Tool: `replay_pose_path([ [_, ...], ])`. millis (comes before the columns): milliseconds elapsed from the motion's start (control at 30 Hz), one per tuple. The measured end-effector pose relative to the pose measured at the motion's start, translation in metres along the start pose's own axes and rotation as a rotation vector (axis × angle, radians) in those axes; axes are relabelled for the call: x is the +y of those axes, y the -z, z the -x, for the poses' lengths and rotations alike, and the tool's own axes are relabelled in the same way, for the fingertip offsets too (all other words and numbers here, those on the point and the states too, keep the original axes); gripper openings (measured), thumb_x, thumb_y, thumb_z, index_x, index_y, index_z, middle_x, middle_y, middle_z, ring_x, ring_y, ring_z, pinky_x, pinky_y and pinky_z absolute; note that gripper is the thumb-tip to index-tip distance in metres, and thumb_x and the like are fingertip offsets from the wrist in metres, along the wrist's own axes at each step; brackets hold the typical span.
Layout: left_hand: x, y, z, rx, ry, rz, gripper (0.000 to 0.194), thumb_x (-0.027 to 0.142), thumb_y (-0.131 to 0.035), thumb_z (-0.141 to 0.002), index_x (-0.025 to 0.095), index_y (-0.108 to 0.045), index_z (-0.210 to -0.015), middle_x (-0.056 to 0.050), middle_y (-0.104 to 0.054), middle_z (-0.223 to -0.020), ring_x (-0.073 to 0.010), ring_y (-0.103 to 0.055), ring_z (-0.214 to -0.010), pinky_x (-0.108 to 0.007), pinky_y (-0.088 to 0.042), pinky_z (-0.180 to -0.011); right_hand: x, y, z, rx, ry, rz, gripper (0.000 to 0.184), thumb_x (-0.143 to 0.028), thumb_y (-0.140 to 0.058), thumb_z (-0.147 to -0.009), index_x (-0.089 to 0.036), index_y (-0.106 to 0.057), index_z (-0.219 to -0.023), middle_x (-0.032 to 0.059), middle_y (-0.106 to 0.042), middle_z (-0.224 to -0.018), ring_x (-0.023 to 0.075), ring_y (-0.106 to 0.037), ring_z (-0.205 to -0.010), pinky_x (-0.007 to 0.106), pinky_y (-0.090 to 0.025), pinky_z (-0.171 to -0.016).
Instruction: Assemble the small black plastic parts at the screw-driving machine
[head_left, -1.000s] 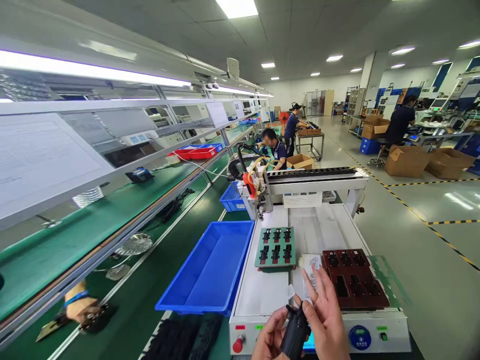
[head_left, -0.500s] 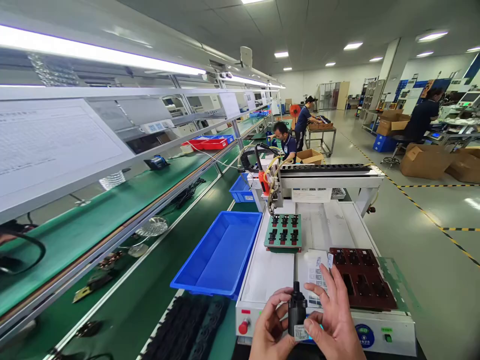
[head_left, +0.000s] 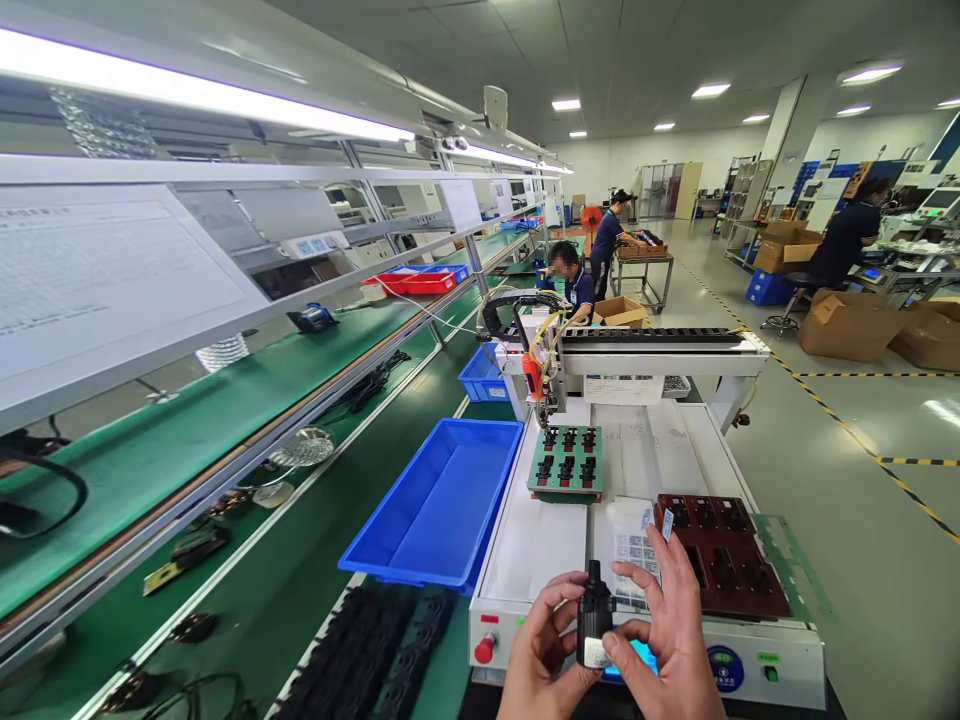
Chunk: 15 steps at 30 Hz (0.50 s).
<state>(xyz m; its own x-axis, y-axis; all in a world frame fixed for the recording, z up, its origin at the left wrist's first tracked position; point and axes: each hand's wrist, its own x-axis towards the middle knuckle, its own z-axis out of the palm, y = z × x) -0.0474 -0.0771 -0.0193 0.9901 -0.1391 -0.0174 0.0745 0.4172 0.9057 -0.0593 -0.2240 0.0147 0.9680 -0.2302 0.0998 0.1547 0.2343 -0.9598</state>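
My left hand (head_left: pixel 546 640) is closed around a black cylindrical part (head_left: pixel 593 615) with a narrow stub on top, held upright over the machine's front edge. A small white label (head_left: pixel 596 653) sits low on its side. The thumb of my right hand (head_left: pixel 664 630) presses at the edge of that label, while the other fingers are spread. Small printed stickers (head_left: pixel 667 524) cling to its raised fingertips. Behind the hands, a sheet of printed labels (head_left: pixel 634 548) lies on the white machine bed.
A green fixture (head_left: pixel 565 490) holding several black parts sits under the machine's gantry (head_left: pixel 660 362). To the right is a dark red fixture (head_left: pixel 731 555). An empty-looking blue tray (head_left: pixel 427 530) stands left, with black molded parts (head_left: pixel 360 655) before it. A co-worker (head_left: pixel 577 285) sits beyond.
The label on the black part now appears turned or smoothed against its side under my right thumb. The hands have barely shifted; the view has tilted slightly.
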Motion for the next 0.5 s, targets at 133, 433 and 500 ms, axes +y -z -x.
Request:
replay_pose_path([
  [133, 0.001, 0.0, 0.0, -0.01, 0.007, -0.004, 0.052, 0.033, -0.095, -0.071, 0.024, -0.069, -0.115, -0.014, -0.056, -0.14, -0.0305, -0.069, -0.114, -0.034, -0.059, -0.086, -0.003, 0.002, -0.001, -0.005, -0.008, 0.031, 0.087, -0.032, -0.072, -0.092, -0.048, -0.022, -0.161, 0.0057, -0.015, -0.176, 0.0347, -0.053, -0.138, 0.032, -0.062, -0.07],
  [433, 0.0, 0.002, 0.0, -0.009, 0.023, 0.001, 0.049, 0.033, -0.094, -0.074, 0.026, -0.069, -0.115, -0.013, -0.056, -0.139, -0.029, -0.068, -0.113, -0.031, -0.059, -0.084, 0.004, -0.002, 0.005, 0.018, 0.056, 0.067, 0.079, -0.033, -0.069, -0.097, -0.047, -0.025, -0.161, 0.0052, -0.015, -0.176, 0.0367, -0.053, -0.139, 0.035, -0.066, -0.069],
  [500, -0.001, 0.003, 0.0, -0.004, 0.034, -0.009, 0.05, 0.033, -0.094, -0.073, 0.025, -0.069, -0.115, -0.013, -0.057, -0.138, -0.0282, -0.069, -0.111, -0.03, -0.059, -0.081, 0.009, -0.004, 0.007, 0.035, 0.134, 0.083, 0.076, -0.03, -0.069, -0.098, -0.048, -0.028, -0.16, 0.0048, -0.018, -0.175, 0.0377, -0.055, -0.138, 0.037, -0.067, -0.07],
])
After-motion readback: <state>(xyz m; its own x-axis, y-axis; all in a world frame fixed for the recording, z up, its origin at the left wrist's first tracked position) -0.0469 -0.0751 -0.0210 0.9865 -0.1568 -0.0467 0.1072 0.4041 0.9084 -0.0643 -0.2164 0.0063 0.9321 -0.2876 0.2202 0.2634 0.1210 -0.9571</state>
